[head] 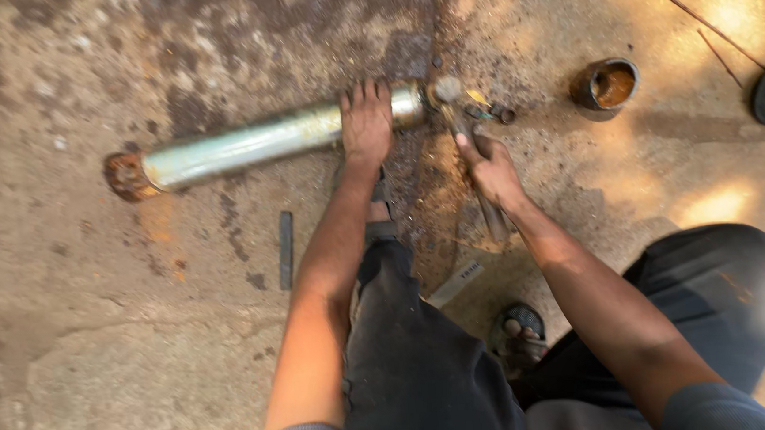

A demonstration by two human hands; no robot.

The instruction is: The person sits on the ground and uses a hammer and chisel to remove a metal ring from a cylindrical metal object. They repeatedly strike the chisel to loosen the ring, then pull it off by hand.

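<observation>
I see a long pale-green metal cylinder (254, 143) lying on the stained concrete floor (143, 345), its rusty round flange (125, 176) at the far end from me. My left hand (366, 123) is pressed over the top of the cylinder near its bright steel collar (408, 104), fingers curled down around the tube and pinning it in place. My right hand (491, 171), just off that collar end, is closed around the handle of a grey steel hammer (461, 122), whose head sits right at the mouth of the cylinder. A few small loose parts lie scattered just past that end. A rusty round tin cup (605, 83) stands well beyond them, farther from the cylinder. A flat dark metal bar (285, 249) lies on the floor below the cylinder's middle.

By my reading the job at the collar end is in mid-course: the flange is on at the far end, bits are already out, and the cylinder is not yet apart.
</observation>
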